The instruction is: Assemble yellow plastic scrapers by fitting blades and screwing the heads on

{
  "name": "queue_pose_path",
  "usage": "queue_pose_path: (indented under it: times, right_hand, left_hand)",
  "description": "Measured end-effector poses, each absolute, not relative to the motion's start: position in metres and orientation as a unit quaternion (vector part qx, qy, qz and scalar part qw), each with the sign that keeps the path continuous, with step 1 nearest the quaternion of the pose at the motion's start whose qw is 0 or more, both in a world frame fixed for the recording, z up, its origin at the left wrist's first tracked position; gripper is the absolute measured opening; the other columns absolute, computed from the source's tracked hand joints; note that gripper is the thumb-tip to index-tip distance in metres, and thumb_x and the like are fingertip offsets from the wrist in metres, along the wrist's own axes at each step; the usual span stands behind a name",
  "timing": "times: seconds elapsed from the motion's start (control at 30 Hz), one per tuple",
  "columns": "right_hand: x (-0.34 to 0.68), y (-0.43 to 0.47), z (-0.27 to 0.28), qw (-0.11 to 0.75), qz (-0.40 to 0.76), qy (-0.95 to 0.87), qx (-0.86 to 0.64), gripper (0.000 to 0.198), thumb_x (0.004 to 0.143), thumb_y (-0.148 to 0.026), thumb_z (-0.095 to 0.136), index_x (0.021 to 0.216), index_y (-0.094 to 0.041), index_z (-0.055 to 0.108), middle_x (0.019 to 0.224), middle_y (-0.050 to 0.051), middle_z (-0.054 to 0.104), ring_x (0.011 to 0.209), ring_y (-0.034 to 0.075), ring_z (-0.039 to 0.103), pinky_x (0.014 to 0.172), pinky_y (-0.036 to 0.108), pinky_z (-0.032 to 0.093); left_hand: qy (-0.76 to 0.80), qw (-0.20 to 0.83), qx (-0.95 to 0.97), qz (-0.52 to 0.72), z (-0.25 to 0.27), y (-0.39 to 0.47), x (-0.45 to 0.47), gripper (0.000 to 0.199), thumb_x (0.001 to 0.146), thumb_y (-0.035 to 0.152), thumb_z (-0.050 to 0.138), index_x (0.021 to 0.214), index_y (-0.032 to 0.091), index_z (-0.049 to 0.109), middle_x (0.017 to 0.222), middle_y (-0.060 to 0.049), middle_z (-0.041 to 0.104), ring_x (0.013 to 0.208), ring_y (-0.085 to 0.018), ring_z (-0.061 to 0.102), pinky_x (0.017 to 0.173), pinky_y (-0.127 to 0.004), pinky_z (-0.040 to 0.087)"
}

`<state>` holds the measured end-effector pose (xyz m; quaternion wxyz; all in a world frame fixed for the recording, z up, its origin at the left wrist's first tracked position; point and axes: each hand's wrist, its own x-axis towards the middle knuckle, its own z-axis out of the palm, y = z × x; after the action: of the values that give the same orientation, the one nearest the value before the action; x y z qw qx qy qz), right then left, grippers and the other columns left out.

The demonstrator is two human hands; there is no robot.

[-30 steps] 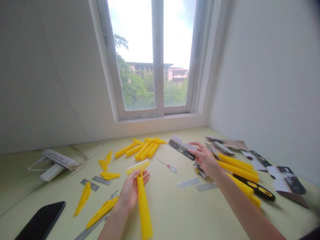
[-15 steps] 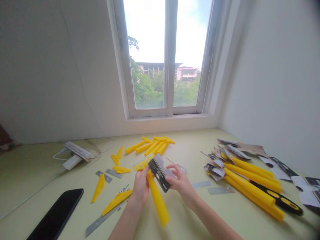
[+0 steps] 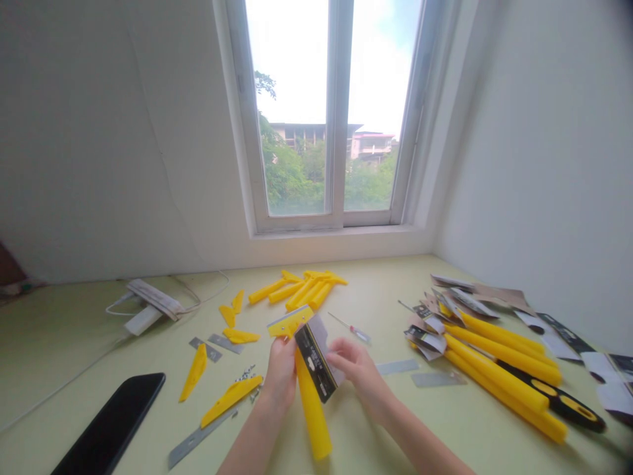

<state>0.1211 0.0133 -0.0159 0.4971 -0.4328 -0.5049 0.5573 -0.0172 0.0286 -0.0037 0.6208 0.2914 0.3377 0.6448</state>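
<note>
Yellow scraper lies within curled left fingers, black card pinched between nearly closed right fingers.

I think this is a small room used for light handwork, though I cannot tell if it belongs to a home or to an office. On my distant screen I see plain pale walls and a window facing trees and buildings. In the corner stands a light table. On it I find a power strip, a phone, a screwdriver, small screws, metal blades, and yellow handles.
</note>
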Motion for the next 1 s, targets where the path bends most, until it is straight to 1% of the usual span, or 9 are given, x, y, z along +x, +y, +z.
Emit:
queue_pose_path:
  times: [0.13,0.23,0.3,0.4,0.47,0.67,0.73,0.83,1.0]
  right_hand:
    - [0.124,0.012,-0.009,0.517,0.515,-0.523,-0.441,0.025,0.061,-0.039,0.067,0.064,-0.017,0.056,0.075,0.001,0.059,0.073,0.017,0.053,0.068,0.026,0.040]
    - [0.132,0.013,-0.004,0.525,0.472,-0.530,-0.469,0.029,0.068,-0.043,0.059,0.056,-0.017,0.053,0.069,0.001,0.056,0.072,0.017,0.051,0.070,0.028,0.038]
    - [0.136,0.014,-0.002,0.526,0.445,-0.540,-0.484,0.033,0.072,-0.044,0.054,0.052,-0.017,0.051,0.065,0.001,0.054,0.076,0.019,0.050,0.075,0.030,0.037]
    - [0.139,0.015,-0.002,0.529,0.405,-0.575,-0.475,0.033,0.072,-0.043,0.054,0.051,-0.017,0.054,0.070,0.002,0.056,0.085,0.021,0.049,0.089,0.032,0.029]
    - [0.139,0.014,-0.003,0.531,0.388,-0.590,-0.469,0.034,0.072,-0.043,0.055,0.050,-0.017,0.057,0.073,0.003,0.056,0.088,0.021,0.049,0.093,0.032,0.025]
    - [0.137,0.010,0.000,0.538,0.398,-0.565,-0.483,0.037,0.072,-0.045,0.055,0.050,-0.016,0.061,0.075,0.004,0.058,0.082,0.020,0.050,0.083,0.030,0.033]
    - [0.135,0.008,0.001,0.529,0.436,-0.553,-0.473,0.037,0.071,-0.047,0.056,0.051,-0.016,0.061,0.069,0.003,0.057,0.073,0.017,0.050,0.073,0.027,0.038]
    - [0.128,0.001,0.002,0.505,0.523,-0.515,-0.453,0.036,0.069,-0.049,0.057,0.061,-0.015,0.063,0.061,0.001,0.056,0.060,0.014,0.048,0.056,0.024,0.037]
    - [0.118,-0.007,0.003,0.511,0.571,-0.476,-0.432,0.033,0.067,-0.048,0.061,0.066,-0.015,0.063,0.063,0.001,0.060,0.061,0.014,0.054,0.058,0.023,0.041]
  left_hand:
    - [0.335,0.630,0.243,0.657,-0.001,0.029,-0.019,0.019,0.071,0.023,0.061,0.086,0.012,0.059,0.075,-0.005,0.065,0.070,-0.017,0.063,0.069,-0.030,0.051]
    - [0.328,0.628,0.187,0.680,0.002,0.031,-0.022,0.007,0.075,0.017,0.055,0.078,0.011,0.058,0.069,-0.005,0.062,0.067,-0.015,0.063,0.072,-0.032,0.051]
    - [0.331,0.612,0.153,0.702,0.005,0.032,-0.025,0.009,0.077,0.014,0.051,0.074,0.010,0.058,0.067,-0.005,0.061,0.067,-0.014,0.062,0.074,-0.032,0.051]
    - [0.319,0.590,0.131,0.730,0.008,0.035,-0.028,0.014,0.081,0.015,0.046,0.076,0.010,0.058,0.070,-0.006,0.061,0.069,-0.012,0.062,0.076,-0.029,0.051]
    - [0.306,0.574,0.120,0.750,0.009,0.036,-0.030,0.016,0.082,0.017,0.044,0.078,0.010,0.058,0.073,-0.006,0.061,0.070,-0.011,0.062,0.077,-0.026,0.050]
    - [0.295,0.515,0.068,0.802,0.011,0.039,-0.036,0.020,0.086,0.021,0.038,0.078,0.013,0.054,0.070,-0.003,0.057,0.071,-0.010,0.061,0.076,-0.022,0.050]
    - [0.301,0.503,0.046,0.809,0.010,0.040,-0.037,0.021,0.086,0.023,0.036,0.077,0.014,0.052,0.070,-0.002,0.055,0.072,-0.010,0.061,0.077,-0.022,0.049]
    - [0.311,0.495,0.026,0.811,0.009,0.041,-0.038,0.023,0.087,0.024,0.033,0.075,0.015,0.050,0.070,-0.001,0.054,0.070,-0.009,0.060,0.079,-0.022,0.048]
    - [0.322,0.450,0.048,0.832,0.012,0.039,-0.038,0.018,0.086,0.026,0.036,0.078,0.017,0.050,0.073,0.001,0.052,0.072,-0.008,0.060,0.083,-0.022,0.045]
